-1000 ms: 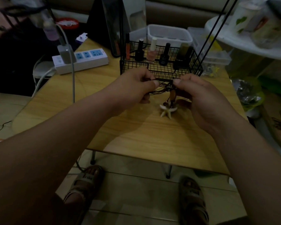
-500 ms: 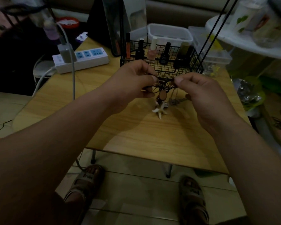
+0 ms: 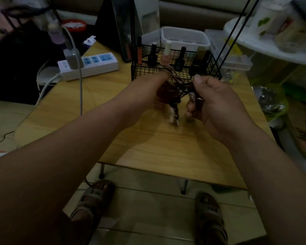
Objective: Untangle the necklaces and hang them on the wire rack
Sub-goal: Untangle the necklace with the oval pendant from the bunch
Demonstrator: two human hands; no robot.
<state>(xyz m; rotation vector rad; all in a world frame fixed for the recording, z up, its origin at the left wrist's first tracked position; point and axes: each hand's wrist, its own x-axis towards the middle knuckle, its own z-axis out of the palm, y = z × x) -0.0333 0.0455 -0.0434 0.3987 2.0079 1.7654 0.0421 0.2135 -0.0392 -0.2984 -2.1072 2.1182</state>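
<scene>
Both hands are up over the table (image 3: 148, 147), right in front of the wire rack (image 3: 143, 71), with the necklaces (image 3: 179, 87) stretched in 1 knotted bundle between them. The right hand (image 3: 217, 103) has thumb and fingers pinched on the cords, with a silvery chain (image 3: 192, 97) looped by its fingers. The left hand (image 3: 148, 92) is blurry but looks curled around the other end. Risk as I see it: pulling apart like this could cinch the knot tighter or snap a thin cord. The white pendant (image 3: 172, 116) dangling underneath could also snag the mesh.
</scene>
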